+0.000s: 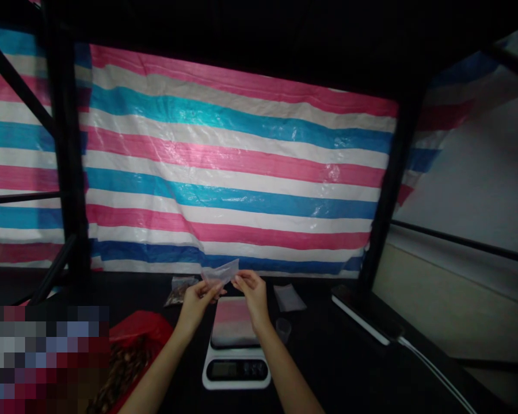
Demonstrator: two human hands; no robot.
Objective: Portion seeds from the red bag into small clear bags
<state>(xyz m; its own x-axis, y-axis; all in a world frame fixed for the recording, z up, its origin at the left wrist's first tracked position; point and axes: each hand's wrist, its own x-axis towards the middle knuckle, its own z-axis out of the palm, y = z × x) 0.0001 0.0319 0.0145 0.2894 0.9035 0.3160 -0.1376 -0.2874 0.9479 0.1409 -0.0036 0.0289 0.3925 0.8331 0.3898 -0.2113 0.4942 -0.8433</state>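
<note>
Between my two hands a small clear plastic bag is held up above the back of a kitchen scale. My left hand pinches the bag's left side between thumb and fingers. At its right edge, my right hand has thumb and fingertips closed on the plastic. The bag looks flat, with nothing visible in it. The scale has a white body, a bare metal plate and a dark display panel at its front. Behind my left hand lies a filled clear bag with brownish contents.
A red plastic bag of brown, nut-like pieces stands at lower left. Right of the scale are a small clear cup and a stack of flat clear bags. Farther right lies a dark-topped white device with a white cable.
</note>
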